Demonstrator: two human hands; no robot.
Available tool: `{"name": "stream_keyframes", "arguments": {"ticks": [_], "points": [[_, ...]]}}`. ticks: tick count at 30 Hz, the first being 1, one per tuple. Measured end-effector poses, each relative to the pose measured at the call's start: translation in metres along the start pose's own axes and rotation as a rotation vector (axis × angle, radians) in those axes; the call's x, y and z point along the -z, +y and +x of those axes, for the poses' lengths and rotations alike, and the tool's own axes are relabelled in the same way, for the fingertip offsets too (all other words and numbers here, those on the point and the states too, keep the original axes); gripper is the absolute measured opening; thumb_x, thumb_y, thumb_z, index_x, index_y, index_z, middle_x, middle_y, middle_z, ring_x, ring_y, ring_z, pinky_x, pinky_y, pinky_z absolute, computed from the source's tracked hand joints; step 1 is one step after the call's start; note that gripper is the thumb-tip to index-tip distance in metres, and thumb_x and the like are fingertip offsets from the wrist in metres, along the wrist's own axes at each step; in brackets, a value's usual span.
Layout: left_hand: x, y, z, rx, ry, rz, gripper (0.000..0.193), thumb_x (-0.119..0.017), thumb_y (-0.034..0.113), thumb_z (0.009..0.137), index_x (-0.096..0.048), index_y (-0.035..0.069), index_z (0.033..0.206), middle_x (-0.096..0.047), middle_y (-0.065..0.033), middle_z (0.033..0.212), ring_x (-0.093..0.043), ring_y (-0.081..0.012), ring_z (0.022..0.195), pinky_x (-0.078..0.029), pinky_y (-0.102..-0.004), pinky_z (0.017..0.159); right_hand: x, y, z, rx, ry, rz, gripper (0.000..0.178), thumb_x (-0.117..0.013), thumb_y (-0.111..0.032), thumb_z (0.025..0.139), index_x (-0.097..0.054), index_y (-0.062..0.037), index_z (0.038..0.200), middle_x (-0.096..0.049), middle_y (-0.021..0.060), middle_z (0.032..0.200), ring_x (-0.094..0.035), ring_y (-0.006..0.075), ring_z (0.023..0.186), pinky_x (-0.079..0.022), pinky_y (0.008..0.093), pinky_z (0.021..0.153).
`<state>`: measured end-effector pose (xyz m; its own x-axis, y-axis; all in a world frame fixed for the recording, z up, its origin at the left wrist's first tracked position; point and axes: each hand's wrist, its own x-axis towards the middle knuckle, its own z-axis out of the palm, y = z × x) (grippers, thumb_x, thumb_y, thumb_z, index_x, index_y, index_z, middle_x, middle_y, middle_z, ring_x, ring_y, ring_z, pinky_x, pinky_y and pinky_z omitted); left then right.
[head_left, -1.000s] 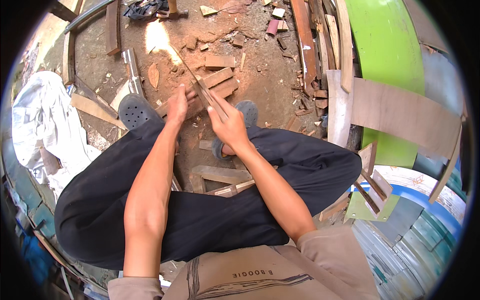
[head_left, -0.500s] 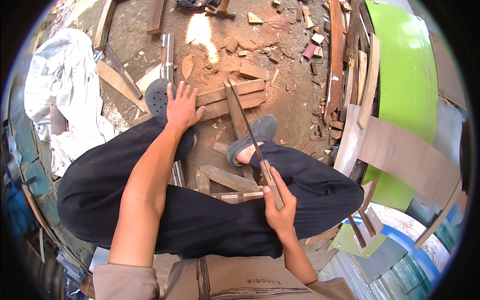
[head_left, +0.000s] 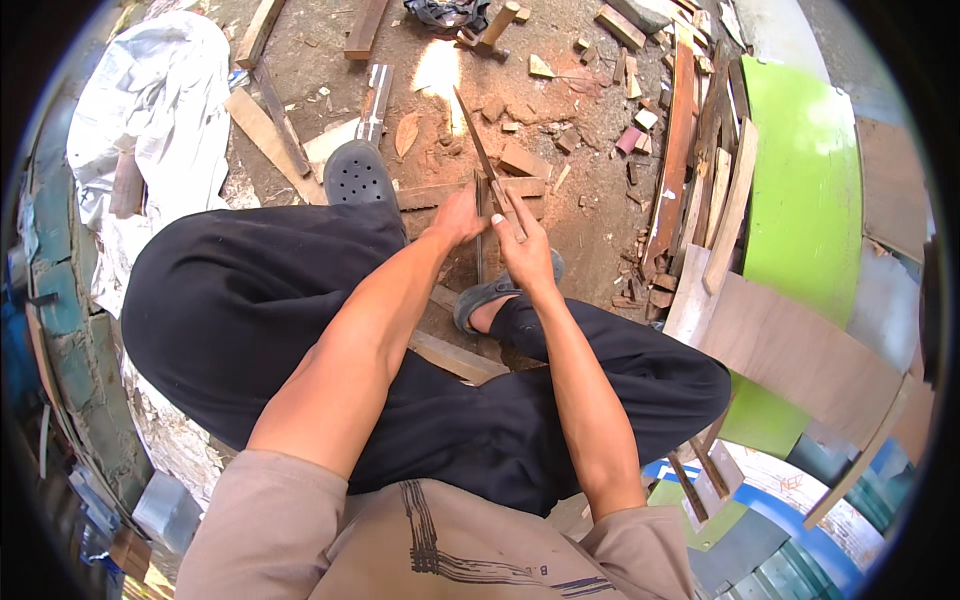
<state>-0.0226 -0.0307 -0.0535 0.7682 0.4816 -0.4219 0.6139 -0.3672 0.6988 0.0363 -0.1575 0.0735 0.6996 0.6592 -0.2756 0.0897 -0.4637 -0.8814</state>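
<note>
Dirt ground (head_left: pixel 560 110) (scrap-strewn): both hands, left hand (head_left: pixel 458 217) and right hand (head_left: pixel 525 255), grip thin stick (head_left: pixel 487 160).

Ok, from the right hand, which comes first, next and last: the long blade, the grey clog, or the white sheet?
Seen in the head view, from the right hand:
1. Long blade: held in that hand, pointing away.
2. Grey clog: on the ground, off to the left.
3. White sheet: farthest, crumpled at the far left.

Long blade (head_left: pixel 478 140) and thin wood strip (head_left: pixel 481 235) over the dirt ground

Blade slants up and away from both hands; the strip stands nearly upright beneath it, above the planks
</note>
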Motion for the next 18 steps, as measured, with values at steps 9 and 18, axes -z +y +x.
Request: {"name": "stream_keyframes", "arguments": {"ticks": [9,18], "points": [[0.004,-0.022,0.042,-0.063,-0.139,-0.156,0.079,-0.092,0.034,0.065,-0.059,-0.001,0.127,-0.068,-0.0256,0.119,-0.066,-0.0386,0.112,-0.052,-0.0437,0.098,0.001,0.026,0.014,-0.076,-0.111,0.014,0.058,-0.062,-0.021,0.101,-0.044,-0.0131,0.156,-0.056,0.0065,0.097,-0.050,0.0161,0.086,-0.043,0.0308,0.076],[0.017,-0.001,0.033,-0.058,-0.082,-0.203,0.086,-0.093,0.039,0.064,-0.055,0.001,0.131,-0.067,-0.0262,0.123,-0.063,-0.0417,0.118,-0.051,-0.0457,0.099,0.002,-0.034,0.008,-0.231,-0.061,0.091,0.060,-0.063,-0.018,0.101,-0.042,-0.0116,0.157,-0.057,-0.0002,0.074,-0.052,0.0093,0.057,-0.046,0.0267,0.055]]}}
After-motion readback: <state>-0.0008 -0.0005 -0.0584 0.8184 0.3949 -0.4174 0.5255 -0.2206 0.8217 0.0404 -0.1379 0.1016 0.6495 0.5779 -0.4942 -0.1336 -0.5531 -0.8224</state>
